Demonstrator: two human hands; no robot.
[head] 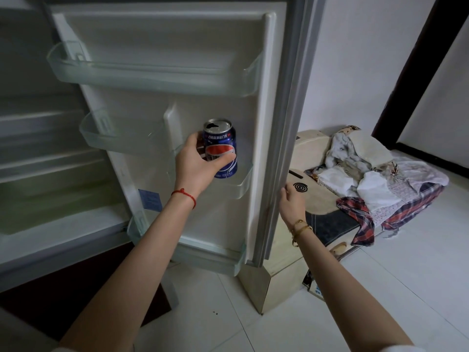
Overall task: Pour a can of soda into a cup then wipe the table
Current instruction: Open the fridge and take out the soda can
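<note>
A blue soda can (221, 142) with a red, white and blue logo stands upright in front of the fridge door's (157, 59) inner side, at the level of a middle door shelf (236, 184). Its silver top shows a dark opening. My left hand (196, 165) is wrapped around the can, thumb across the logo. My right hand (291, 201) rests against the outer edge of the open door, fingers curled on it. No cup or cloth for wiping is in view.
The fridge interior (38, 148) with its shelves lies to the left. Clear door bins sit above and below the can. A low cabinet (312, 158) piled with clothes (375, 179) stands right of the door. White tiled floor (380, 288) spreads below.
</note>
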